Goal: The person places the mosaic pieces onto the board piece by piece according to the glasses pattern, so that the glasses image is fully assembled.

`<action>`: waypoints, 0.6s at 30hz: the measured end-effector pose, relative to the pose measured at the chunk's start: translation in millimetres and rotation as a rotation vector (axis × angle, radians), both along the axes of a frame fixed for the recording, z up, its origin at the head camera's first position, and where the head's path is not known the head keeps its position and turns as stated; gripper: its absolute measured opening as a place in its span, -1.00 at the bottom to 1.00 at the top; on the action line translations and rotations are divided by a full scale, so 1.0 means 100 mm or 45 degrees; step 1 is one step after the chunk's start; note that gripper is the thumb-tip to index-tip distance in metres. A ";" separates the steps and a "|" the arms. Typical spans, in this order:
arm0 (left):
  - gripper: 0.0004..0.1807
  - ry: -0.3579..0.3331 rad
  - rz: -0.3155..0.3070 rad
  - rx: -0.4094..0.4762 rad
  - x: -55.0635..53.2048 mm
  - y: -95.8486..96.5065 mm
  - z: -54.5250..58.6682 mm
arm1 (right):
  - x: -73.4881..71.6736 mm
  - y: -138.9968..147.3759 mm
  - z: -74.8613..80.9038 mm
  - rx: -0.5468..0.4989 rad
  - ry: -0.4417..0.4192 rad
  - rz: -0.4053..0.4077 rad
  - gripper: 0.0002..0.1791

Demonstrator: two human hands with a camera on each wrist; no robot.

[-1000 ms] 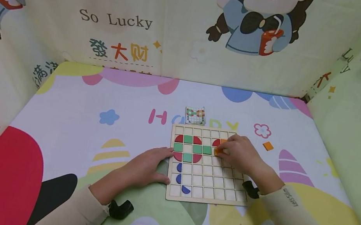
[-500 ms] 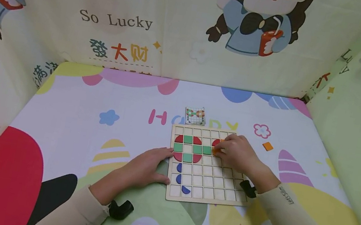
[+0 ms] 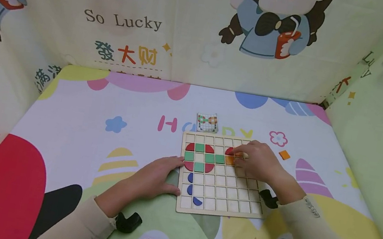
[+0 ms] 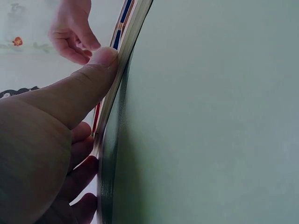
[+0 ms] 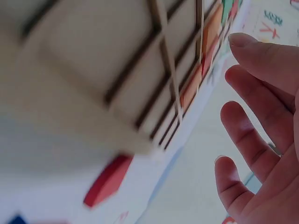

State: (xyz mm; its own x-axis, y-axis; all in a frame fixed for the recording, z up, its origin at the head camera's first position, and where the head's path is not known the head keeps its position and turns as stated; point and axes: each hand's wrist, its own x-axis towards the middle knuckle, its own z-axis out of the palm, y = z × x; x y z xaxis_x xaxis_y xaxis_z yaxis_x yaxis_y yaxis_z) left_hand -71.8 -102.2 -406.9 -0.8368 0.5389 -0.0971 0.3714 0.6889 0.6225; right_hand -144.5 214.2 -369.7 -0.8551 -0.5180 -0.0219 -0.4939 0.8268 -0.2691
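A wooden grid board (image 3: 217,193) lies flat with red, green, orange and blue pieces in its cells. Its left edge meets the thumb and fingertips of my left hand (image 3: 153,180), which rests there with fingers extended. My right hand (image 3: 263,164) hovers over the upper right of the board, fingers loosely bent and nothing between them in the right wrist view. Just left of its fingers, an orange square tile (image 3: 230,160) sits in a cell beside a green tile (image 3: 220,159). Above it is a red piece (image 3: 229,151), partly covered by the fingertips.
A small pattern card (image 3: 207,122) lies behind the board. One loose orange tile (image 3: 285,155) is on the tablecloth to the right. Blue half-round pieces (image 3: 197,201) occupy the board's lower left cells. A red piece (image 5: 108,181) lies beyond the board's edge in the right wrist view.
My right hand has let go of the orange tile, now in its cell, and shifted slightly right. My left hand has stayed at the board's edge.
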 end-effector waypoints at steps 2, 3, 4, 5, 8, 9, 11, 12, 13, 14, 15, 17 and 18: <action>-0.13 0.000 0.002 0.003 0.00 0.00 0.00 | 0.00 0.07 0.02 0.001 -0.022 -0.049 -0.72; -0.13 0.000 0.003 0.004 0.00 0.00 0.01 | 0.01 0.11 0.03 -0.003 -0.032 -0.065 -0.70; -0.13 0.000 0.004 0.005 0.00 0.00 0.01 | 0.01 0.14 0.04 -0.008 -0.034 -0.078 -0.68; -0.13 -0.001 0.004 0.006 0.00 0.00 0.01 | 0.02 0.18 0.05 -0.011 -0.037 -0.088 -0.67; -0.13 -0.001 0.002 0.006 0.00 0.00 0.02 | 0.04 0.28 0.05 -0.025 -0.035 -0.121 -0.66; -0.14 -0.001 0.001 0.006 0.00 0.00 0.02 | 0.04 0.32 0.05 -0.028 -0.026 -0.126 -0.66; -0.14 -0.003 0.001 0.007 0.00 0.00 0.02 | 0.05 0.40 0.04 -0.028 -0.015 -0.143 -0.66; -0.14 -0.002 0.001 0.005 0.00 0.00 0.02 | 0.06 0.43 0.03 -0.025 -0.015 -0.153 -0.66; -0.14 -0.002 0.002 0.005 0.00 0.00 0.02 | 0.07 0.46 0.03 -0.019 -0.017 -0.160 -0.65; -0.14 -0.003 0.002 0.004 0.00 0.00 0.02 | 0.07 0.50 0.02 -0.016 -0.027 -0.174 -0.65; -0.14 -0.003 0.003 0.003 0.00 0.00 0.02 | 0.08 0.53 0.01 -0.013 -0.038 -0.189 -0.65; -0.14 -0.004 0.005 0.002 0.00 0.00 0.02 | 0.09 0.57 0.00 -0.001 -0.074 -0.226 -0.64; -0.14 -0.004 0.006 0.001 0.00 0.00 0.02 | 0.10 0.59 0.00 0.004 -0.091 -0.240 -0.63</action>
State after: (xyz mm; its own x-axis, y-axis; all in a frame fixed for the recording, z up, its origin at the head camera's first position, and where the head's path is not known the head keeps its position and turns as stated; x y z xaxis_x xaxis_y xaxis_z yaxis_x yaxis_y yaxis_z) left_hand -71.3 -101.8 -405.0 -0.8389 0.5352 -0.0988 0.3665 0.6899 0.6243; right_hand -134.3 273.2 -369.7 -0.9332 -0.3486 -0.0876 -0.3099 0.9038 -0.2952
